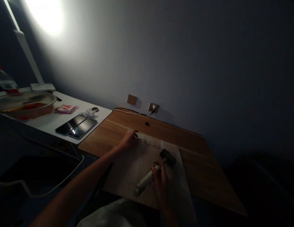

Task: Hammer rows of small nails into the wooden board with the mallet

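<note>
My right hand [160, 180] is closed round the pale handle of a hammer [153, 173], whose dark head [168, 157] rests low over a pale board [137, 164] lying on the wooden table [203, 164]. A row of small nails [153, 144] stands along the board's far edge. My left hand [128, 140] sits at the board's far left corner, fingers curled at the first nail; whether it pinches one is too dim to tell.
A white side table [52, 121] at the left carries two dark phones [77, 126], a glass bowl [26, 105], a red-and-white packet [66, 108] and a lamp base [42, 87]. Wall sockets [153, 107] with a white cable sit behind the wooden table. The room is dim.
</note>
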{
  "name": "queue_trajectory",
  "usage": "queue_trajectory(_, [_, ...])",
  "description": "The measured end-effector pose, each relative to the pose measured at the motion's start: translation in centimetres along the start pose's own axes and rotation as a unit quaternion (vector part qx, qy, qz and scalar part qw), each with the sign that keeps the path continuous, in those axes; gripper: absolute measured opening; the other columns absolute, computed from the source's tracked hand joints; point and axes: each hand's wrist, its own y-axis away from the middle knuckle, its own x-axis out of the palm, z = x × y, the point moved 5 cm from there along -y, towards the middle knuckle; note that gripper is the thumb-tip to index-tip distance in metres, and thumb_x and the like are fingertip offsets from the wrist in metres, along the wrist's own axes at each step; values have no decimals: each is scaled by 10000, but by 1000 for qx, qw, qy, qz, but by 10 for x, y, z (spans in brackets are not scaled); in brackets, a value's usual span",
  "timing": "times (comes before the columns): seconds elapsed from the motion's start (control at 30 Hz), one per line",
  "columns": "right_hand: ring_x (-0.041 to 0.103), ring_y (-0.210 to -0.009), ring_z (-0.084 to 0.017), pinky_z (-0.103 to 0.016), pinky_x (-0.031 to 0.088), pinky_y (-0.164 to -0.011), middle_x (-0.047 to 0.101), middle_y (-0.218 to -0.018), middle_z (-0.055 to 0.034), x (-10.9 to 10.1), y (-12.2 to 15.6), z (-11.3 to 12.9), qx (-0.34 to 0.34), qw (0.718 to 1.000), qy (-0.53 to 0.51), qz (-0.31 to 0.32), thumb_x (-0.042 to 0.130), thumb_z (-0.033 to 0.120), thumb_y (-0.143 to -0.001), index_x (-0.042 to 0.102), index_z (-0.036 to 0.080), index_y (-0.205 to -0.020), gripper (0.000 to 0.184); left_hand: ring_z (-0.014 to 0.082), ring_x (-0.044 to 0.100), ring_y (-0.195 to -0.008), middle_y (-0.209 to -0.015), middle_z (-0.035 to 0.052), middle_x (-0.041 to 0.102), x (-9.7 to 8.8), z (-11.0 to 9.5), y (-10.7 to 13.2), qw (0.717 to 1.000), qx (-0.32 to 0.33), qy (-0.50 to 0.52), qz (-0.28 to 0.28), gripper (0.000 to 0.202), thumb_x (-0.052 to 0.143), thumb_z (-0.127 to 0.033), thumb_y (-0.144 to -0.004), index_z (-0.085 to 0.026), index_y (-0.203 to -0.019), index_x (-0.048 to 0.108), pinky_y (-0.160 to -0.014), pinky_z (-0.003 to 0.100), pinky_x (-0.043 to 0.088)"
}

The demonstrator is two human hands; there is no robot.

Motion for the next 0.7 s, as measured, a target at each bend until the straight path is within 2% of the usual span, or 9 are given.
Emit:
queue_trajectory(0.1, [568, -502, -179, -262, 416, -443, 574, -624, 43, -4, 5, -14, 52, 998, 23, 23, 680, 769, -781, 638, 247, -1049, 588, 212, 668, -977, -1110, 91, 698, -1, -3, 2, 1000, 22, -8, -18, 509, 698, -164, -806, -166, -1299, 568, -879, 343, 546])
queue_trajectory(0.2, [639, -611, -215, -290, 475, -532, 647, -675, -1, -5, 1, -18, 49, 994, 78, 66, 635, 800, -796, 697, 253, -1007, 590, 217, 636, -1073, -1189, 94, 651, -6, -11, 5, 997, 45, -12, -55, 375, 692, -170, -836, -191, -1203, 619, -920, 344, 541])
queue_trajectory(0.3, [696, -760, -264, -336, 517, -655, 728, -786, -44, -12, -3, -16, 30, 983, 156, 92, 617, 769, -837, 748, 282, -1110, 573, 205, 621, -1084, -1136, 77, 642, -22, -19, 7, 991, 63, -31, -114, 140, 644, -176, -891, -203, -1026, 671, -948, 325, 522])
queue_trajectory(0.37, [711, -824, -276, -350, 523, -718, 758, -862, -53, -18, -4, -14, 14, 976, 196, 93, 657, 719, -845, 741, 299, -1209, 562, 200, 629, -1037, -1069, 71, 648, -45, -15, 11, 984, 52, -59, -159, 78, 615, -218, -928, -200, -895, 684, -948, 316, 509])
queue_trajectory(0.47, [689, -728, -247, -334, 513, -693, 709, -748, -18, -23, 1, -9, 1, 974, 205, 100, 574, 706, -908, 682, 256, -1323, 621, 204, 650, -949, -1039, 85, 662, -97, 7, 20, 973, -26, -134, -186, 330, 517, -323, -998, -192, -740, 676, -907, 319, 507])
queue_trajectory(0.53, [643, -646, -224, -318, 496, -643, 626, -659, 16, -23, 5, -6, -12, 974, 203, 99, 505, 727, -929, 653, 213, -1345, 678, 254, 643, -1032, -1088, 109, 675, -136, 26, 31, 956, -84, -224, -170, 301, 508, -328, -984, -185, -806, 704, -936, 355, 494])
queue_trajectory(0.6, [608, -612, -215, -312, 486, -610, 562, -632, 34, -21, 7, -4, -21, 976, 200, 88, 484, 756, -916, 650, 193, -1328, 717, 327, 606, -1140, -1203, 146, 653, -174, 45, 45, 916, -162, -332, -157, 230, 559, -330, -928, -181, -985, 725, -958, 420, 475])
queue_trajectory(0.7, [603, -620, -216, -312, 490, -599, 556, -660, 27, -18, 6, -7, -20, 979, 190, 73, 489, 774, -898, 652, 187, -1309, 734, 420, 556, -1219, -1377, 224, 569, -208, 66, 66, 861, -255, -425, -114, 425, 582, -378, -900, -147, -1251, 650, -982, 526, 439])
